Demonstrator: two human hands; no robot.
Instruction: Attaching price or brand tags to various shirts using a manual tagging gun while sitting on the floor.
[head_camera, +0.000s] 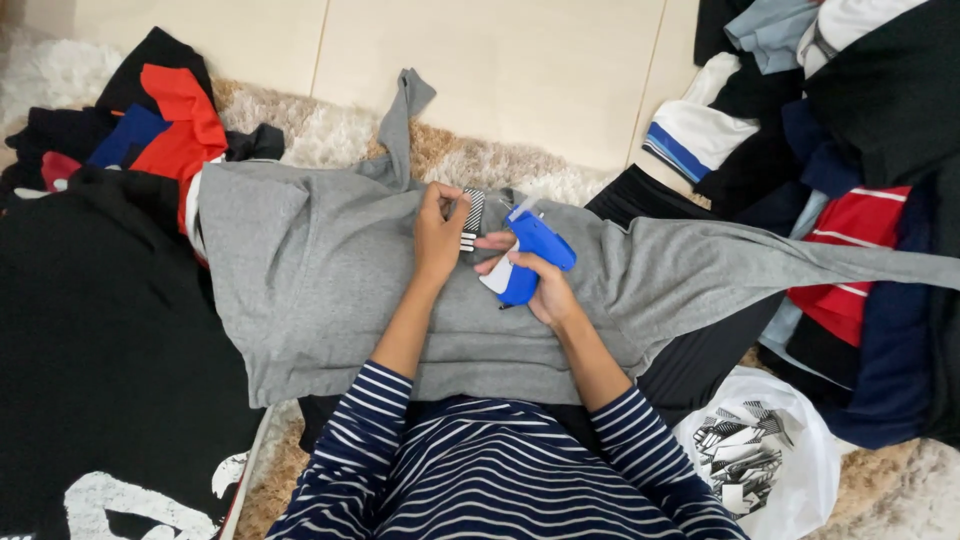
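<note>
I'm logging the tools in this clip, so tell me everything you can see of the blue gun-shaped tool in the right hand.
The blue tagging gun is a small pistol-shaped tool, apparently plastic, with a blue body and a white part at the lower grip. The right hand wraps its handle, with the nose tilted up and left toward a striped tag pinched by the left hand. It sits above the grey garment. Its tip is too small to make out.

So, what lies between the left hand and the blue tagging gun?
In the head view, a small black-and-white striped tag lies between the left hand and the blue tagging gun, on the grey shirt.
</note>
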